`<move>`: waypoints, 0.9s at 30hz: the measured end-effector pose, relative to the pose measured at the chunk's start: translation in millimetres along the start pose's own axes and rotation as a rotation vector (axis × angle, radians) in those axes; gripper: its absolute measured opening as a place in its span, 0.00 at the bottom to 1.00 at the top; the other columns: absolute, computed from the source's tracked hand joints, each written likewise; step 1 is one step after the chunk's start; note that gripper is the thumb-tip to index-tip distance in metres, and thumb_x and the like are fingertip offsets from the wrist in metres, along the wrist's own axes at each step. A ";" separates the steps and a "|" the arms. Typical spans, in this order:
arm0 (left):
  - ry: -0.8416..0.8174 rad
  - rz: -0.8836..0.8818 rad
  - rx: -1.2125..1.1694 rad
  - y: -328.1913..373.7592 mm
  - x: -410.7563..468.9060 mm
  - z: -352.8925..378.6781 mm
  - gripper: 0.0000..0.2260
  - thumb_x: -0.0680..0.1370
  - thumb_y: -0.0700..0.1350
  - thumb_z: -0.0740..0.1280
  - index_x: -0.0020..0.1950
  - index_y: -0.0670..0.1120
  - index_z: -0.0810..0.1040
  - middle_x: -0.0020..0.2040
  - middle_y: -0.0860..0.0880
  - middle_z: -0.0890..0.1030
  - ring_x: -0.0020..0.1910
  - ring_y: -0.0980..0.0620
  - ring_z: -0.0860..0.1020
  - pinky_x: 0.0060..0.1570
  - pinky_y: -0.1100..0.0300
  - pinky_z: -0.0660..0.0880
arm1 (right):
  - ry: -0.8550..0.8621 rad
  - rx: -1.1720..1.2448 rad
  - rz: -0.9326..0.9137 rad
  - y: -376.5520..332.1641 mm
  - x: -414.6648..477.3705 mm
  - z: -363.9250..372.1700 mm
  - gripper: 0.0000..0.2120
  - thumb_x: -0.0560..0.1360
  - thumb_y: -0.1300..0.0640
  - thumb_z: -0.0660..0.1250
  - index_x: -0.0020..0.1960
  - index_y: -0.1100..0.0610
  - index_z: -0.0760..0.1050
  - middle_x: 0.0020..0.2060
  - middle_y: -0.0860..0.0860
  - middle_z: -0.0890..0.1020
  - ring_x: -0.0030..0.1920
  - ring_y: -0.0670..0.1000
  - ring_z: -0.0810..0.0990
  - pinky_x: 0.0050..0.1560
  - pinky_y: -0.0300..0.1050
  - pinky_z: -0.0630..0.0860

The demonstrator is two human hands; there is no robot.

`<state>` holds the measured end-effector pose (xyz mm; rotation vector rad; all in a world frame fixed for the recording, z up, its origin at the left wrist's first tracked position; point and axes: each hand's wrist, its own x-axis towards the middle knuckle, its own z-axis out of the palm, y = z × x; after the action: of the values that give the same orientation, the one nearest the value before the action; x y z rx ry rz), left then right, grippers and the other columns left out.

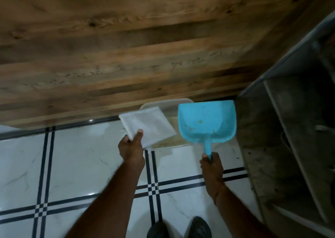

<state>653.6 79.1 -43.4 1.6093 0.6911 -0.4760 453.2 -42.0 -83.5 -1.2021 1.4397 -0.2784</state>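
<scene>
Tiles [81,156] (white, black-lined) beneath cloth [150,127] and dustpan [206,119], wooden wall [126,47] beyond

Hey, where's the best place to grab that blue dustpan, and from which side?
By its narrow handle, coming from the near end, behind the scoop. The blue dustpan is wide and shallow, its open lip pointing away toward the wooden panel, so only the straight handle suits a curled grip. The right hand holds it there.

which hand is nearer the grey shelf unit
Right. The right hand, gripping the blue dustpan, is beside the shelf unit; the left hand, pinching a white cloth, is farther away.
</scene>
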 end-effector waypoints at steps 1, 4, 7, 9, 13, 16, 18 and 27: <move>-0.003 -0.001 0.030 -3.5 0.1 10.2 0.09 0.74 0.42 0.78 0.38 0.48 0.79 0.38 0.50 0.82 0.42 0.44 0.83 0.50 0.45 0.84 | 0.022 0.031 -0.007 -1.1 -3.9 -13.0 0.09 0.82 0.61 0.63 0.44 0.53 0.70 0.35 0.55 0.71 0.34 0.50 0.70 0.35 0.43 0.68; -0.085 -0.058 0.100 -14.7 6.4 37.6 0.09 0.75 0.39 0.77 0.42 0.46 0.77 0.42 0.46 0.80 0.45 0.43 0.80 0.51 0.46 0.82 | 0.054 0.061 -0.041 7.5 -10.4 -40.0 0.05 0.81 0.59 0.65 0.47 0.56 0.72 0.36 0.56 0.71 0.35 0.52 0.70 0.36 0.45 0.70; -0.212 -0.149 0.163 -23.5 8.3 57.4 0.12 0.75 0.37 0.76 0.56 0.38 0.78 0.52 0.40 0.82 0.41 0.46 0.81 0.39 0.55 0.82 | 0.108 0.041 -0.033 22.0 -8.1 -56.9 0.07 0.78 0.55 0.70 0.44 0.56 0.75 0.34 0.54 0.74 0.36 0.52 0.73 0.39 0.48 0.72; -0.232 -0.156 0.232 -27.7 6.0 56.4 0.17 0.75 0.37 0.76 0.61 0.37 0.77 0.48 0.37 0.82 0.36 0.47 0.80 0.32 0.60 0.80 | 0.110 0.093 0.036 25.5 -10.4 -64.4 0.06 0.76 0.56 0.73 0.43 0.55 0.77 0.35 0.54 0.76 0.36 0.52 0.73 0.40 0.48 0.73; -0.271 -0.019 0.538 -5.0 -30.9 42.0 0.17 0.72 0.49 0.78 0.57 0.48 0.79 0.52 0.44 0.84 0.48 0.45 0.83 0.50 0.49 0.83 | 0.060 0.123 0.144 11.9 -37.9 -85.7 0.07 0.76 0.57 0.73 0.43 0.57 0.77 0.33 0.54 0.75 0.32 0.49 0.70 0.34 0.42 0.68; -0.332 0.174 0.814 46.0 -100.0 28.3 0.15 0.75 0.52 0.75 0.58 0.51 0.78 0.51 0.51 0.81 0.52 0.46 0.81 0.58 0.51 0.79 | 0.038 0.149 0.184 -29.7 -88.7 -114.5 0.07 0.76 0.57 0.73 0.43 0.57 0.76 0.34 0.53 0.76 0.31 0.48 0.71 0.31 0.38 0.69; -0.408 0.293 0.907 75.2 -148.9 20.6 0.14 0.78 0.49 0.72 0.62 0.49 0.78 0.50 0.53 0.80 0.51 0.49 0.80 0.54 0.57 0.75 | 0.033 0.160 0.168 -58.4 -122.4 -131.5 0.08 0.77 0.58 0.72 0.42 0.56 0.76 0.33 0.52 0.75 0.31 0.47 0.71 0.28 0.32 0.70; -0.599 0.611 0.965 191.4 -330.7 -27.3 0.16 0.78 0.52 0.72 0.62 0.47 0.79 0.54 0.48 0.85 0.52 0.47 0.83 0.56 0.50 0.80 | 0.018 0.131 0.071 -187.3 -291.5 -217.4 0.14 0.76 0.43 0.71 0.44 0.54 0.78 0.31 0.48 0.77 0.33 0.47 0.73 0.36 0.44 0.72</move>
<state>537.4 39.7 319.4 2.2672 -0.5889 -0.8405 301.5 2.5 293.7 -1.0433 1.4538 -0.3300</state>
